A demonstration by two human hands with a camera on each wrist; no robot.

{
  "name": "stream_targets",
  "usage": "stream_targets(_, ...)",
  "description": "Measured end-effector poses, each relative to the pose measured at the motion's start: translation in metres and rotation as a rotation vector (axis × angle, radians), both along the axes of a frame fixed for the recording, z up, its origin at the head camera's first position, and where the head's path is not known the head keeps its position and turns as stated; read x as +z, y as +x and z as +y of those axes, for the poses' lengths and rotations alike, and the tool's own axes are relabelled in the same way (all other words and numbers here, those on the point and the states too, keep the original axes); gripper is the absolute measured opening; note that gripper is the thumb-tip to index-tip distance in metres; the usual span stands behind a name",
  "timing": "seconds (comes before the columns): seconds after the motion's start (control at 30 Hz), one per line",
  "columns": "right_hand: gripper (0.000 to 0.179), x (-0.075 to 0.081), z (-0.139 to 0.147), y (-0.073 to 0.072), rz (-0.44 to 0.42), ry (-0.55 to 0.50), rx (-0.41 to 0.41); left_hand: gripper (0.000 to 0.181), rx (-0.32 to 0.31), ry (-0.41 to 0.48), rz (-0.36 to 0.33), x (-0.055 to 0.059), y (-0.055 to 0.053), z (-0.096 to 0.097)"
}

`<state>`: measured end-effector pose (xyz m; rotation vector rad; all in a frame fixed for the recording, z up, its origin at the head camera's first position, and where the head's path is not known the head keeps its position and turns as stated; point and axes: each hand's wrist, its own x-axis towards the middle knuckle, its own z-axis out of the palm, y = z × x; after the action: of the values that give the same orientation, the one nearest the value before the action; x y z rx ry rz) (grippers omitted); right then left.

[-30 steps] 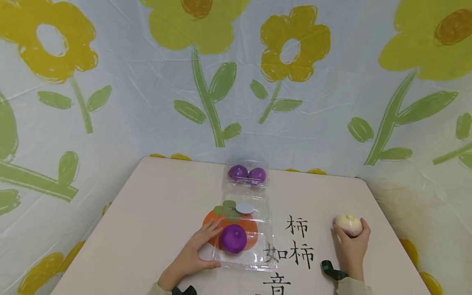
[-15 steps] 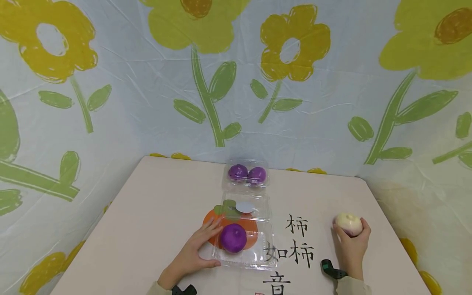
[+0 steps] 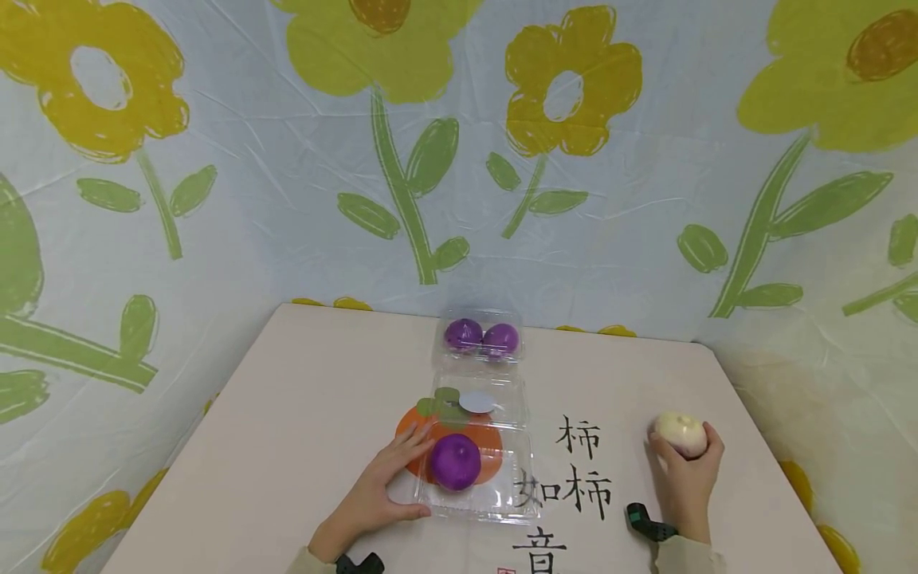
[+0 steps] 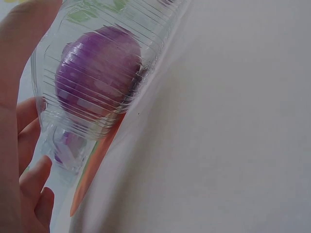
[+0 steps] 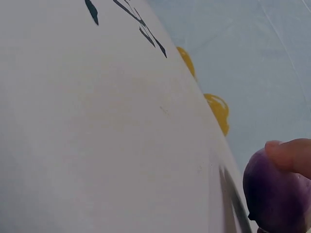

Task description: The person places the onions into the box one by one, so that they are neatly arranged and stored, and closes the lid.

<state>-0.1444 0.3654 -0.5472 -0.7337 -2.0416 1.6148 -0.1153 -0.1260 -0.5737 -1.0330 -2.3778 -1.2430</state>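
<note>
In the head view my left hand (image 3: pixel 380 481) lies spread at the left side of a clear plastic clamshell box (image 3: pixel 495 502), its fingers and thumb touching the box's edge. The box lies unfolded, and a purple onion (image 3: pixel 455 462) sits in its near half. My right hand (image 3: pixel 690 482) holds another onion (image 3: pixel 678 434), pale cream on top and purple at the side, between thumb and fingers at the table's right. The right wrist view shows one fingertip on this purple onion (image 5: pixel 274 187). Through the ribbed box wall, the left wrist view shows the boxed onion (image 4: pixel 97 70).
A second clear box (image 3: pixel 477 312) with two purple onions (image 3: pixel 462 336) stands at the back of the table (image 3: pixel 315 414). An orange persimmon print (image 3: pixel 409 426) and black characters (image 3: pixel 588 494) mark the tabletop. Flowered cloth (image 3: pixel 301 159) hangs around the table's back and sides.
</note>
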Motion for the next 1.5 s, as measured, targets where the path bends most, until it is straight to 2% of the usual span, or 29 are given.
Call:
stream_targets(0.27,0.092,0.008,0.000,0.002,-0.015,-0.067,0.030,0.089,0.010,-0.003,-0.009,0.000,0.002,0.001)
stream_targets(0.7,0.087,0.016,-0.022,0.000,-0.006,-0.129,0.186,0.090,0.021,-0.019,-0.032,-0.001,0.002,-0.001)
stream_targets(0.93,0.086,0.019,-0.041,-0.003,0.018,-0.155,0.301,0.090,0.022,-0.014,-0.032,0.000,0.002,-0.001)
stream_targets(1.1,0.082,0.019,-0.056,-0.003,0.052,-0.128,0.408,0.090,0.018,-0.013,-0.034,0.000,0.001,-0.001)
stream_targets(1.3,0.081,0.020,-0.075,-0.001,0.145,-0.163,0.539,0.091,0.016,-0.013,-0.024,0.001,0.000,-0.001)
stream_targets(1.5,0.083,0.019,-0.089,-0.002,0.221,-0.174,0.622,0.091,0.015,-0.013,-0.031,0.000,0.000,-0.001)
